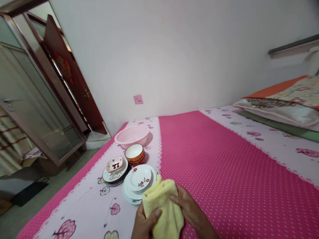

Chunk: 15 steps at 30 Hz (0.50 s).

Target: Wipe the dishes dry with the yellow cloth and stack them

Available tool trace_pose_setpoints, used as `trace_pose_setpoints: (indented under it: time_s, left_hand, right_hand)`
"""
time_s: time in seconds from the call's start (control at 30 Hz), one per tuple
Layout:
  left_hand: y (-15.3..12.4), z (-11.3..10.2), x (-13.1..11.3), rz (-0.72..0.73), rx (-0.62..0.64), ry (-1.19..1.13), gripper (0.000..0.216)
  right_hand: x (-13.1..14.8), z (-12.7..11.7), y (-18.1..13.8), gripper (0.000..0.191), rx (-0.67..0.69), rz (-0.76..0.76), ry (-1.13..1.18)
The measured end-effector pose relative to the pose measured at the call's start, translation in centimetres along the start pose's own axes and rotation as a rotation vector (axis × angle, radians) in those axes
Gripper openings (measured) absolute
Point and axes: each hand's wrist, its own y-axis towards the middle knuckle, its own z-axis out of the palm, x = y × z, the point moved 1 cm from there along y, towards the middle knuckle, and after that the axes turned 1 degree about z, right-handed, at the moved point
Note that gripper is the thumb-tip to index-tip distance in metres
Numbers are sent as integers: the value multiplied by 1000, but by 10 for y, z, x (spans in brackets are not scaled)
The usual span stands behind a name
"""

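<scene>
A folded yellow cloth [164, 202] is held between both hands at the lower middle of the view. My left hand [147, 220] grips its left side, thumb pressed on the front. My right hand [185, 205] closes on its upper right, thumb also on top. Just beyond the cloth, a stack of white plates with red flowers [139, 177] lies on the bed, its near right part covered by the cloth. To the left is a pile of dark-edged plates [122, 176] with a small rectangular dish [114, 164] on top. Behind these stand several stacked bowls [134, 152], orange-brown outside.
Farther back, a pink basin [132, 134] rests near the wall. The bed [211, 159] has a pink dotted and printed cover; its left edge drops to the floor. Pillows and folded bedding [281, 106] lie at right. A glass-panelled door [37, 93] stands at left.
</scene>
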Motion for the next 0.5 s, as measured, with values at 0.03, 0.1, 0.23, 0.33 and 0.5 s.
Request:
trace_pose_setpoints:
  time_s: [0.03,0.1,0.23,0.33,0.5]
  left_hand:
    - [0,0,0,7,-3,-1,77]
    - [2,-1,3,22,-10,22,69]
    - [9,-6,6,47,-49,92,56]
    - [12,-10,3,46,-37,54,61]
    - [9,-9,-5,-30,66,-62,74]
  right_hand:
    - [-1,0,1,43,-27,-20,-13]
    - [-3,-3,3,42,-77,-49,-36]
    - [-9,-11,7,43,-111,-68,-50]
    - [-8,-14,7,43,-116,-81,-51]
    - [-4,-6,2,49,-39,22,-62]
